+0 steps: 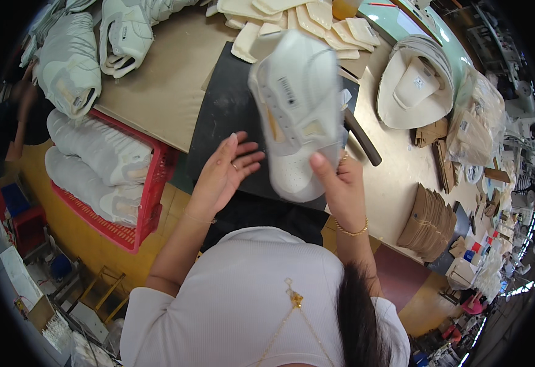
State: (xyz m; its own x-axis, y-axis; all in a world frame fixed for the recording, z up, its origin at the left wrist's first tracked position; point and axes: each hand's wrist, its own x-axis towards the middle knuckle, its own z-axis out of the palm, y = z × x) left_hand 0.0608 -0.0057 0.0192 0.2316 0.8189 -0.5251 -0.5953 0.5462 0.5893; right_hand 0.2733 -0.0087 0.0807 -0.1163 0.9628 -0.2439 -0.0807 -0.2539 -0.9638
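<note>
A white shoe upper [295, 128] is held up over a black mat [221, 110] on the table, its toe end toward me. My right hand [345, 186] grips it at the toe end, thumb on top and the other fingers mostly hidden. To the left of the upper is my left hand [221, 171], fingers apart and palm turned toward it, holding nothing. A tool with a dark handle [363, 137] lies to the right of the upper, which hides its other end.
Cream-coloured pads [304, 18] are piled at the table's far side. More shoe uppers [68, 67] lie stacked at far left, others in a red crate [151, 202]. On the right are stacked pale pieces [417, 79], a plastic bag [477, 113] and brown pieces [426, 223].
</note>
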